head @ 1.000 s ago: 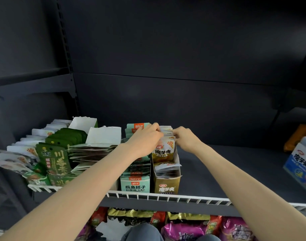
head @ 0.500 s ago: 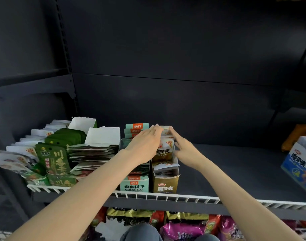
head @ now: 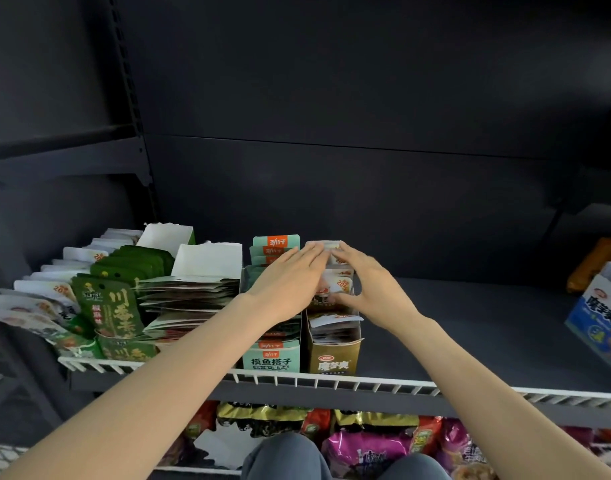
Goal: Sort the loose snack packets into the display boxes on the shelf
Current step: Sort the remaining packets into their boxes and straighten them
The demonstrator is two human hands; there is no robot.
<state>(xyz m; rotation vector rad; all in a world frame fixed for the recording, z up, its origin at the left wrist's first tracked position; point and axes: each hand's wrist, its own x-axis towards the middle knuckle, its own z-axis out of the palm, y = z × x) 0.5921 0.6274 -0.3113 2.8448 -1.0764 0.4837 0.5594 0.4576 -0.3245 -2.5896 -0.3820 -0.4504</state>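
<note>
Head view, left hand (head: 287,285) flat and spread, right hand (head: 365,285) pinching packets (head: 335,289) in gold box (head: 333,355), fingertips hidden.

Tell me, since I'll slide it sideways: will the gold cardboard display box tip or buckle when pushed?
The gold cardboard display box is tall and narrow, so a high push may tip it. Its thin open-topped walls probably flex. The white snack packets packed inside likely stiffen and weigh it.

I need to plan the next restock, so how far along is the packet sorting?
Mostly done, it seems: the mint box and the green box on the shelf are full of packets. In hand: the left hand and right hand are squaring packets in the gold box. Left: the white packets at far left look fanned out loose.
</note>
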